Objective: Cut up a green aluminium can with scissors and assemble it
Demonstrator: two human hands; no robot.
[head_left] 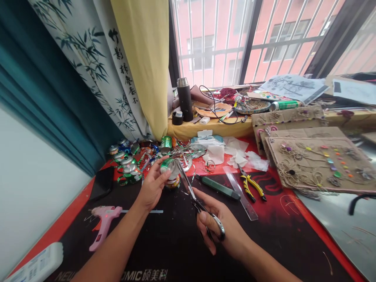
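My left hand [152, 187] grips a cut-down green drink can [168, 166], its silvery inside facing me, above the middle of the dark mat. In my right hand [216, 221] is a pair of scissors [192, 194], thumb and fingers in the handles. The blades point up and away, with their tips close to the can's right edge. Whether the blades touch the metal I cannot tell. Just below the green can shows part of another can piece [173, 183] with a coloured label.
Left lie a pink glue gun [103, 223], a phone [102, 183] and cut cans [129, 168]. Right are a green utility knife [220, 187], a clear ruler [241, 194], yellow-black pliers [252, 188] and decorated cardboard [323, 160]. A dark flask [184, 100] stands on the sill.
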